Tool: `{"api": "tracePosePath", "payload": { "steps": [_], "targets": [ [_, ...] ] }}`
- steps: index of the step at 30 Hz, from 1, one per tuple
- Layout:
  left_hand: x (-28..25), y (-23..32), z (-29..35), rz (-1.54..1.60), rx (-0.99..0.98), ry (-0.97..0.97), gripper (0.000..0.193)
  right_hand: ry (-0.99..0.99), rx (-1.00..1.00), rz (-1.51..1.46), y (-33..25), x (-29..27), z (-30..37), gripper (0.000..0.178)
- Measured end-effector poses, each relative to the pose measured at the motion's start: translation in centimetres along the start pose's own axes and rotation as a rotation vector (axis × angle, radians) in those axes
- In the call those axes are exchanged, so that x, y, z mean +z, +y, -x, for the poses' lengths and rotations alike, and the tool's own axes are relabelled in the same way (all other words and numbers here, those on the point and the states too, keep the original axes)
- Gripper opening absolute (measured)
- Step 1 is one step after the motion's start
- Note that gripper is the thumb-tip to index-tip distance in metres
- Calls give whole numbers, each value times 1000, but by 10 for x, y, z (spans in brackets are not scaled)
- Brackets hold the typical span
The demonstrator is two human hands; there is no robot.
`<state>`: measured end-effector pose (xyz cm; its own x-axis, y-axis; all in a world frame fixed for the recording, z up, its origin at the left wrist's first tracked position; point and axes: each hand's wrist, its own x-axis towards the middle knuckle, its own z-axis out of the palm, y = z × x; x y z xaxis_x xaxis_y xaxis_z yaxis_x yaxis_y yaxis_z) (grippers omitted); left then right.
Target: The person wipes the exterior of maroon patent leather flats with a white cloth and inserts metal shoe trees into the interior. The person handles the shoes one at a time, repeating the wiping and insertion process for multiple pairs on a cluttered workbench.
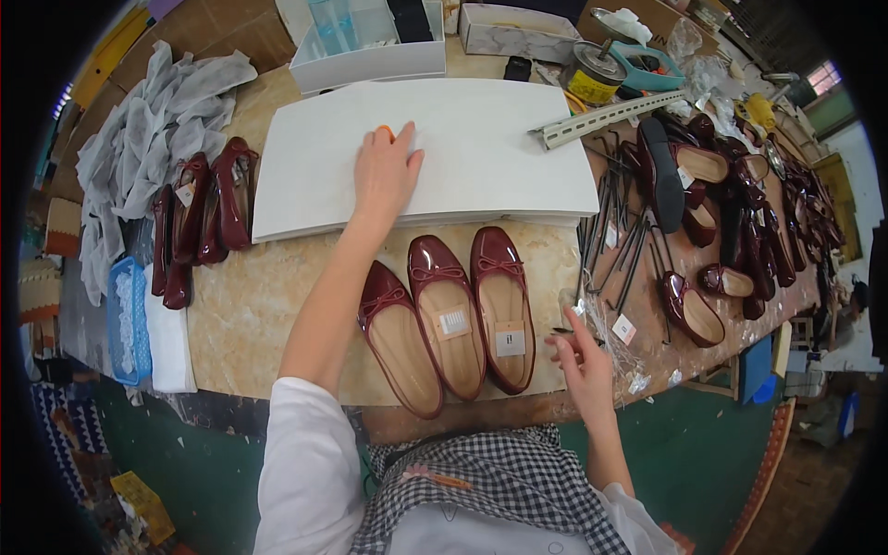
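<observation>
My left hand (384,180) reaches over a stack of large white sheets (490,148), index finger and thumb spread apart. At its other fingertips is a small orange thing (385,132), mostly covered. Close to the table's front edge, my right hand (585,365) has its index finger stretched and its fingers apart. A thin dark thing (561,330) shows beside these fingers; I cannot make out its kind. Three glossy burgundy ballet flats lie side by side between my arms: a left shoe (400,356), a middle shoe (444,277) and a right shoe (504,296). Paper labels lie inside the middle and right ones.
More burgundy flats (234,185) stand at the left, by crumpled white tissue (166,111) and a blue basket (129,319). To the right are black rods (629,250) and a shoe pile (689,310). A slotted metal bar (610,117) lies across the sheets' corner, near a can (595,72).
</observation>
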<state>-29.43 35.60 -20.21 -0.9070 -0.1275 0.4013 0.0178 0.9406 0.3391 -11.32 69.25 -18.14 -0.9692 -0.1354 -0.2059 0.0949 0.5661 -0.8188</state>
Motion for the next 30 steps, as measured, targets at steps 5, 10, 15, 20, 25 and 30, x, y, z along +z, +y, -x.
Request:
{"api": "tracePosePath", "payload": {
  "steps": [5, 10, 15, 20, 25, 30],
  "targets": [
    [-40, 53, 28, -34, 231, 183, 37, -3, -107, -651, -17, 11, -11, 70],
    [1, -5, 23, -301, 175, 350, 33, -158, -145, -639, -32, 20, -2, 72],
    [-60, 76, 43, 45, 128, -74, 22, -61, -90, -856, -34, 17, -6, 66],
    [-124, 128, 126, 482, 513, -177, 15, -293, 143, -1315, 1, 29, -19, 52],
    [-101, 128, 160, 882, 500, -68, 15, -476, -581, -200, -10, 19, -31, 54],
    [-72, 121, 154, 871, -291, -211, 36, -176, -528, -93, -72, 18, -13, 75]
  ]
}}
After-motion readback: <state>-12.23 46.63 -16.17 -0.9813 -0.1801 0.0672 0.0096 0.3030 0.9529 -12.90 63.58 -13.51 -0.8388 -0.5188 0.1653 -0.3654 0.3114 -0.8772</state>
